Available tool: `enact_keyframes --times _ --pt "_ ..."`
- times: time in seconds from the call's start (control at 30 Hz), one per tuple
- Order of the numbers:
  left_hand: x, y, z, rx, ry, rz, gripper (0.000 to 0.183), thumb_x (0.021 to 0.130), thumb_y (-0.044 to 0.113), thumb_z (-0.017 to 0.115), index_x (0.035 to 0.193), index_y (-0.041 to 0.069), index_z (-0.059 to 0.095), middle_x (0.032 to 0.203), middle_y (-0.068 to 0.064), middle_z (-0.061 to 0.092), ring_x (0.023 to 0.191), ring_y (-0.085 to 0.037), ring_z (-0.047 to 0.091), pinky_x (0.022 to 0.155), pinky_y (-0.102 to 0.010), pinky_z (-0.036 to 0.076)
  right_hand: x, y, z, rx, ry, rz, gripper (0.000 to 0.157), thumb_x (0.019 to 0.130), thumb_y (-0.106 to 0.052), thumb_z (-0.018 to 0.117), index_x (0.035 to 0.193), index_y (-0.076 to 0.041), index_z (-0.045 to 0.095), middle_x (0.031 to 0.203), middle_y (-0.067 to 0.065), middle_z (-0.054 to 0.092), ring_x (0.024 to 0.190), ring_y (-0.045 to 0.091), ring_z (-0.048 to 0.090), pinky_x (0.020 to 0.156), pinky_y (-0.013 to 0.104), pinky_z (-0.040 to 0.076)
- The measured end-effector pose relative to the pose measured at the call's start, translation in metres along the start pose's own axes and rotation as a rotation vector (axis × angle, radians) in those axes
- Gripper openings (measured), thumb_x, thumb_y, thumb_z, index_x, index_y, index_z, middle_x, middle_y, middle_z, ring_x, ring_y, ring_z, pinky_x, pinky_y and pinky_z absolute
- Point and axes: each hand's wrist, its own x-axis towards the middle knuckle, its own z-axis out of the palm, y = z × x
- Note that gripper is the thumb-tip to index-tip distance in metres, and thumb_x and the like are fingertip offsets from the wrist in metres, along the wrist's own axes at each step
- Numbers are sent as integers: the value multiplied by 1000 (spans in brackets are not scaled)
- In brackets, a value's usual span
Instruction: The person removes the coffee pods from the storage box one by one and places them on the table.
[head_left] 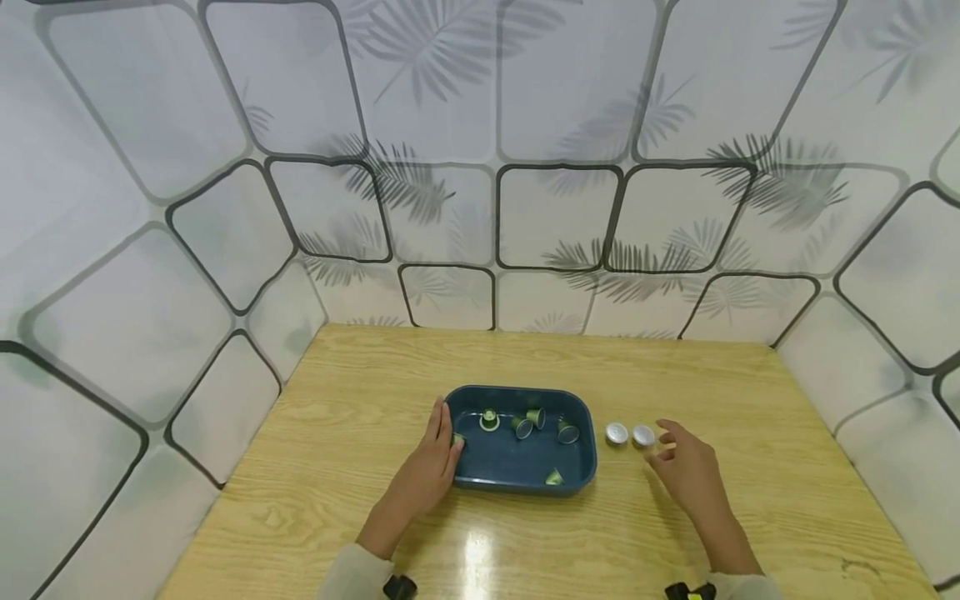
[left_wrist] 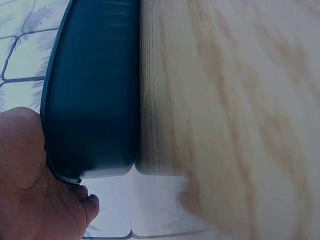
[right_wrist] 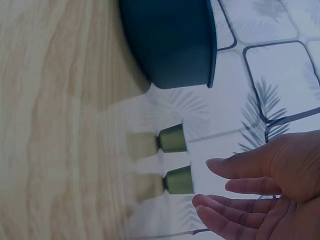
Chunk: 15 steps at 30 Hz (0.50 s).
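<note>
A dark blue tray (head_left: pixel 510 462) sits on the wooden table. My left hand (head_left: pixel 429 462) holds its left end, thumb over the rim and fingers along the outer side; the left wrist view shows that hand (left_wrist: pixel 35 190) at the tray wall (left_wrist: pixel 95 100). Several green coffee capsules lie scattered inside, among them an upturned one (head_left: pixel 489 419) and a tipped one (head_left: pixel 567 432). Right of the tray, two more capsules stand side by side, silver lids up: a nearer-to-tray capsule (head_left: pixel 617 433) and an outer capsule (head_left: pixel 643 436). Beside the outer one hovers my right hand (head_left: pixel 686 471), fingers apart and holding nothing.
The light wooden table (head_left: pixel 360 375) reaches back to a wall covering (head_left: pixel 555 217) patterned with leaves and rounded outlines, which also rises on both sides. Dark bands (head_left: pixel 400 587) sit at both wrists.
</note>
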Motion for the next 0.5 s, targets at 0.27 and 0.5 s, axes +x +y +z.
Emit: enact_keyframes --times 0.27,0.5 --pt "0 3 -2 -2 10 15 64 112 22 40 156 -15 11 166 -27 0 148 -41 29 111 -49 40 -7 -23 -4 15 -15 4 43 91 -6 75 130 9 61 116 30 67 91 37 71 64 40 59" --pt "-1 4 -2 -4 9 8 64 112 22 40 156 -14 11 167 -27 0 148 -41 29 111 -49 39 -16 -47 0 14 -11 -59 38 90 -7 77 124 6 67 114 23 71 87 30 72 68 40 60"
